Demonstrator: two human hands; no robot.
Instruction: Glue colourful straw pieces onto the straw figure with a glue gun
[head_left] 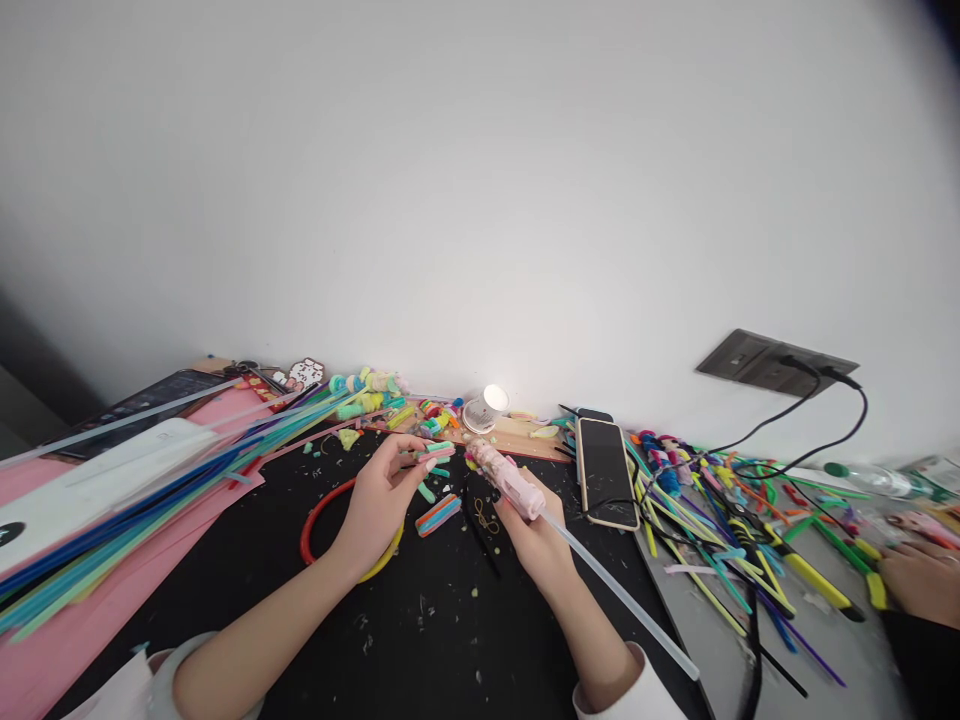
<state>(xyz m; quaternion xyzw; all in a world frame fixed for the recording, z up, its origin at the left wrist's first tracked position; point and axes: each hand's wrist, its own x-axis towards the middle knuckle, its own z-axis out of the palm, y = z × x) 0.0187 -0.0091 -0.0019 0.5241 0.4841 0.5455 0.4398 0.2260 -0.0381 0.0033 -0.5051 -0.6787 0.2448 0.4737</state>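
Observation:
Near the middle of the black mat [427, 640], my left hand [382, 500] pinches a small bundle of pastel pipe cleaner pieces [437, 452]. My right hand [540, 540] grips a pink hot glue gun [510, 480], its tip pointing away and left, close to that bundle. A long translucent glue stick [622, 595] sticks out of the gun's back end. Between the hands lies another bundle of pipe cleaner pieces [439, 515], striped orange, blue and purple. A red and yellow ring [309, 535] lies partly hidden behind my left hand and wrist.
A white paper cup [486, 408] stands by the wall. Long pipe cleaners [187, 480] lie across pink sheets at left. To the right are a phone [604, 470], loose pipe cleaners, yellow-black pliers [814, 580] and plugged-in cables [862, 410]. Another person's hand [922, 580] is at far right.

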